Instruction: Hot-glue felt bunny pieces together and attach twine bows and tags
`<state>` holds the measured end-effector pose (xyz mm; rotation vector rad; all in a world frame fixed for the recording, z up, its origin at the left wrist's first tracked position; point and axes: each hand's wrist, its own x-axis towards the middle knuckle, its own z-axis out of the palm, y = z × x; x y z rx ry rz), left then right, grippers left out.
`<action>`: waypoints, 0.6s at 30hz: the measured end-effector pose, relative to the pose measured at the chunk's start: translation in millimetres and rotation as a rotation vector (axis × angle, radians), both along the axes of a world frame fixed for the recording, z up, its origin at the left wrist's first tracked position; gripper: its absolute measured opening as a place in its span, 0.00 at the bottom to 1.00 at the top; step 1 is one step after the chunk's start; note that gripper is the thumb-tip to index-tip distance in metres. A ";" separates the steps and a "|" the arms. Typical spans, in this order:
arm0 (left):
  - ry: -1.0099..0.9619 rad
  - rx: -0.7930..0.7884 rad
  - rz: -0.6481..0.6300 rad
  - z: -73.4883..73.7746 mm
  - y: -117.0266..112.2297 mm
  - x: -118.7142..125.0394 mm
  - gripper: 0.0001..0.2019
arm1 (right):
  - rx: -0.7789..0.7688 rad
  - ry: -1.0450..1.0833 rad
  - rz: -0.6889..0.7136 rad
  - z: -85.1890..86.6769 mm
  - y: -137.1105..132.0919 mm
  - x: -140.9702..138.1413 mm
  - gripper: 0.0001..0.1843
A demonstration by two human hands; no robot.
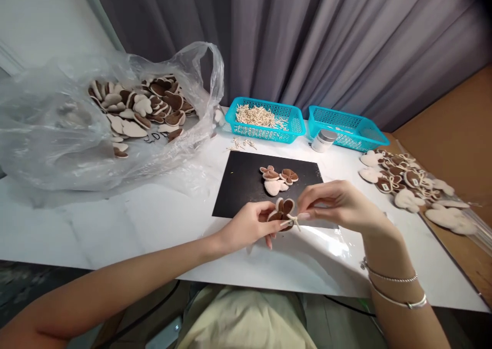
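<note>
My left hand (255,223) grips a small brown fleece-edged bunny-head piece (285,208), its two rounded ears pointing up. At its lower right sits a thin cream bow (293,221) with dangling tails. My right hand (329,205) pinches at that bow, thumb and forefinger together beside it. Just beyond the hands, three similar pieces lie on a black mat (240,185): two brown side up (289,176) and a cream fluffy one (273,186).
Left is a clear plastic bag (161,159) full of brown and cream pieces. A blue basket (269,134) holds many cream bows, with several loose in front. Another blue basket (349,140) stands behind a silver-lidded jar (323,140). Bow-trimmed pieces (407,177) pile up at right.
</note>
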<state>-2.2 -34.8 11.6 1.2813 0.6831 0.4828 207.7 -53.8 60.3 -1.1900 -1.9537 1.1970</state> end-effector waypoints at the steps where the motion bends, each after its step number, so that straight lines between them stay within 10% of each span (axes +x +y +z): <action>1: 0.018 0.009 0.000 -0.7 -0.2 0.3 0.13 | 0.012 -0.021 0.017 -1.5 0.8 -4.3 0.09; 18: 0.153 0.102 -0.005 6.1 0.4 3.4 0.11 | 0.203 -0.232 -0.085 -6.4 -3.6 -17.2 0.07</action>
